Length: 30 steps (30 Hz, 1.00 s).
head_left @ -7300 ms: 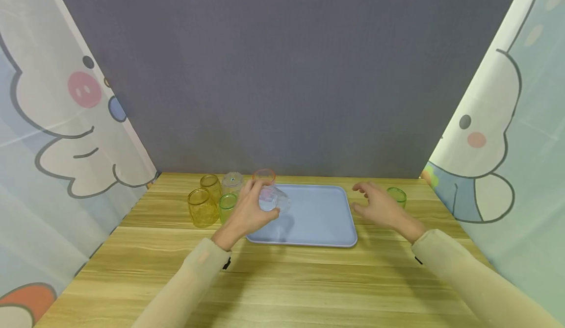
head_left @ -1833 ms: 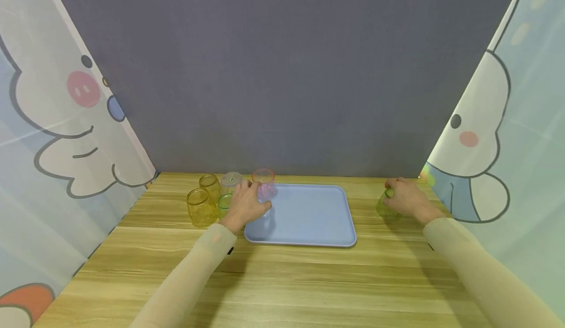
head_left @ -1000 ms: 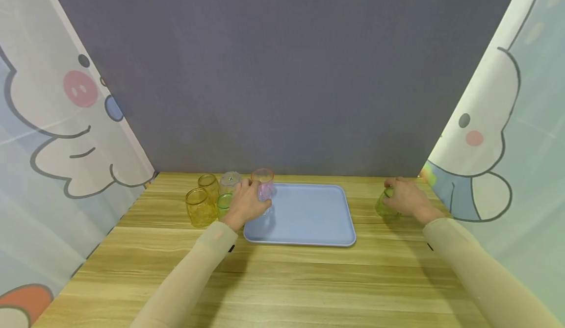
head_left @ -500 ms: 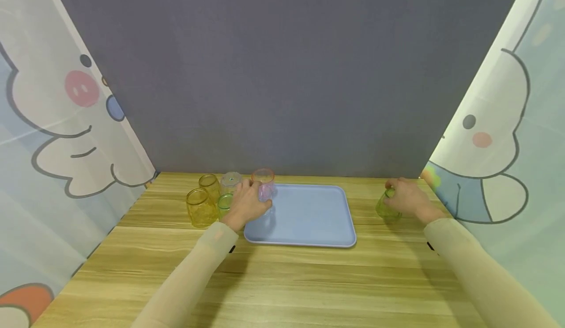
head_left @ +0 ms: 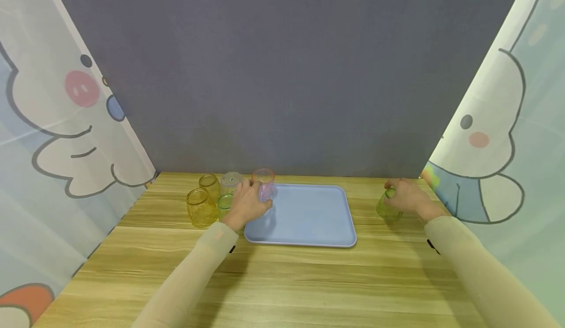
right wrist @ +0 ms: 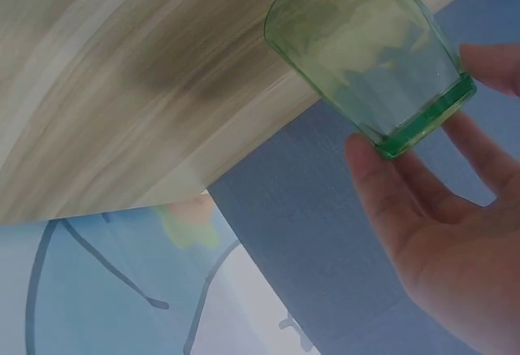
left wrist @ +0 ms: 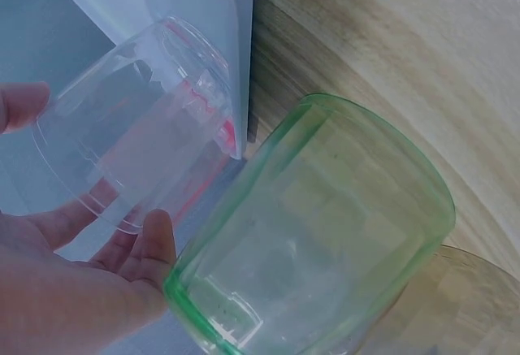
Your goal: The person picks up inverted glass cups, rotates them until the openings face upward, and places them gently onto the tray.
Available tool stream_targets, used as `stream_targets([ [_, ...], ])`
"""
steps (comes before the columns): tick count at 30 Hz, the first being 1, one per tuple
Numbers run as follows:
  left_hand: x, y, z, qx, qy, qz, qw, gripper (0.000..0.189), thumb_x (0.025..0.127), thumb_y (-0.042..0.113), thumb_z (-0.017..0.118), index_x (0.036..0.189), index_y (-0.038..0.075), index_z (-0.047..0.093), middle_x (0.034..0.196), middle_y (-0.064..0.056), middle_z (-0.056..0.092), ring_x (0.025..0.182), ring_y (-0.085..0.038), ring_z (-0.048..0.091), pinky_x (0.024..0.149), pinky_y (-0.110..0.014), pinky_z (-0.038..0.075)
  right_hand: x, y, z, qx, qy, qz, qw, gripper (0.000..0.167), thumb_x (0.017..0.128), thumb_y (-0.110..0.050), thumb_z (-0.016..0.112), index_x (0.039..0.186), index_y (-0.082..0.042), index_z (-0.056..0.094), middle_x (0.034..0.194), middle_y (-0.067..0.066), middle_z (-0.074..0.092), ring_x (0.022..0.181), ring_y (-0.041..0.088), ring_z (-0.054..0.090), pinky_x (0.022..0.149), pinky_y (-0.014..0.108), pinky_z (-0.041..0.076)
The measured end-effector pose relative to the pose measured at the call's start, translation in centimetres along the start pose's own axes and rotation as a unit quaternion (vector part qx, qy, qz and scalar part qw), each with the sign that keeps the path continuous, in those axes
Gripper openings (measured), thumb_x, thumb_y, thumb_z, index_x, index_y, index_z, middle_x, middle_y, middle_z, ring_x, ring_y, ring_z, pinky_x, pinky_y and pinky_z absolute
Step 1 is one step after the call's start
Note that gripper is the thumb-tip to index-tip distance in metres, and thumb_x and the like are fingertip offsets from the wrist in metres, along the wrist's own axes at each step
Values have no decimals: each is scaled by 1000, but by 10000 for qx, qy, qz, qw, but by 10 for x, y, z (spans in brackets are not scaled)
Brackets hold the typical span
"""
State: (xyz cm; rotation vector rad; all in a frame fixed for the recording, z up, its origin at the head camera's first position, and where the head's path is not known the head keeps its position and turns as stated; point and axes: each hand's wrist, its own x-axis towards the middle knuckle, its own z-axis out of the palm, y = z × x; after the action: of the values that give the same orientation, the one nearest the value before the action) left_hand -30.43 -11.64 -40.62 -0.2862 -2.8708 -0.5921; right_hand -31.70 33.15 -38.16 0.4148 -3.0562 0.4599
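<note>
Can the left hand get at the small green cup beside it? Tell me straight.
Probably not freely: the left hand grips the pink cup on the tray. The green cup stands right beside it, nothing between.

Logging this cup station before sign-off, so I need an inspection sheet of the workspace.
Surface: wooden table, blue tray lying on it.
Job's things: pink-rimmed clear cup at the tray's far left corner; green cup on the table right of the tray.
Clutter: two yellow cups, a clear cup and a small green cup left of the tray.
Grippers: left hand grips the pink-rimmed cup; right hand grips the green cup.
Cables: nothing seen.
Surroundings: grey backdrop, cartoon curtains.
</note>
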Motion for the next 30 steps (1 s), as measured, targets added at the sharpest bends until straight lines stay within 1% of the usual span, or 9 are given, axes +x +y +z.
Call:
stream_targets([
  [3,0,0,0,2,42,22,10000,67,87,37,72,137,-5,56,131,-25,49,121,-41,45,100,-53,41,-1,-1,-1,46,-33,8,10000,49,87,-18,69,125,10,59,122,34,61,110,53,58,85,62,49],
  [7,-1,0,0,-25,4,2,10000,67,88,37,71,138,-4,55,133,-24,48,122,-40,45,101,-52,40,-1,-3,-2,87,-32,32,10000,49,87,-18,70,125,10,59,122,35,60,108,53,59,83,61,50],
  [14,0,-2,2,-50,37,38,10000,66,89,36,70,138,-4,56,131,-24,48,120,-39,45,100,-53,41,-1,-5,-3,212,-23,119,9997,52,87,-20,70,127,11,58,121,36,60,106,50,60,84,62,49],
  [19,0,-3,3,-58,8,47,10000,65,89,37,69,139,-4,56,132,-24,48,121,-39,44,100,-52,40,-1,-10,-4,228,50,115,9997,52,86,-20,71,127,10,59,120,36,60,108,52,57,86,63,47],
  [26,0,-4,4,-47,-9,35,10000,66,89,39,68,139,-2,56,133,-23,47,123,-39,44,102,-52,40,-2,-16,-2,231,148,106,9996,52,89,-22,70,129,8,58,125,37,57,115,55,54,91,65,45],
  [30,0,-3,2,-37,-9,31,10000,66,89,38,69,139,-2,56,133,-23,48,123,-39,44,101,-52,40,-3,-20,-3,324,219,64,9992,52,89,-24,70,129,8,58,126,37,56,115,54,53,91,65,45],
])
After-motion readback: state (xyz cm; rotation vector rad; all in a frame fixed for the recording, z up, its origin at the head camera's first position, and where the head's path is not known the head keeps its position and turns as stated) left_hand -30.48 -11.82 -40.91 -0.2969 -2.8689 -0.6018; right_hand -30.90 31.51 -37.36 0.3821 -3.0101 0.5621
